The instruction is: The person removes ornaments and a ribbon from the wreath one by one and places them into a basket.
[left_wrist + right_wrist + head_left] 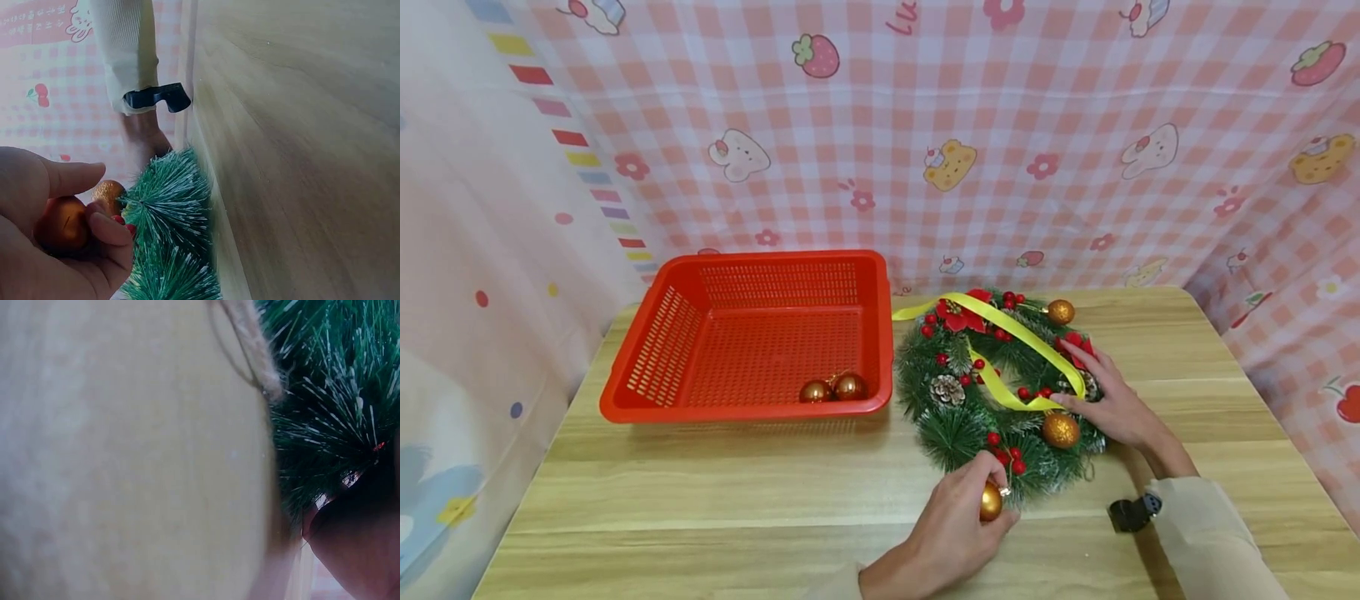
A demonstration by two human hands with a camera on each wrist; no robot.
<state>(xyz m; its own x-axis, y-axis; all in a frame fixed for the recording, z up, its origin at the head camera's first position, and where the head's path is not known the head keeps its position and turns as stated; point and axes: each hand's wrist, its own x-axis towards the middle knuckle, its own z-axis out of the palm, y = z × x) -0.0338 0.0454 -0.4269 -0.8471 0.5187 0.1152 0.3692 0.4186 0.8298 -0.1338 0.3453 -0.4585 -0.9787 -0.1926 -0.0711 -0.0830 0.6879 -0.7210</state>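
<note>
My left hand (951, 529) pinches a shiny gold Christmas bauble (991, 502) at the front edge of a green wreath (955, 433). The left wrist view shows this bauble (62, 226) between thumb and curled fingers. My right hand (1112, 406) rests on the wreath's right side, its fingers reaching over the greenery and the end of a yellow ribbon (1011, 325). Pine cones, red berries and red flowers decorate the wreath. Glittery gold baubles (1061, 431) sit at its right and upper right. The right wrist view has only a dark, partial hand (356, 537) beside the needles.
A red plastic basket (745, 414) stands left of the wreath, with two copper-brown baubles (850, 387) in its front right corner. Both are on a wooden table (700, 508). A patterned cloth (880, 125) hangs behind. A black band (1135, 512) circles the right wrist.
</note>
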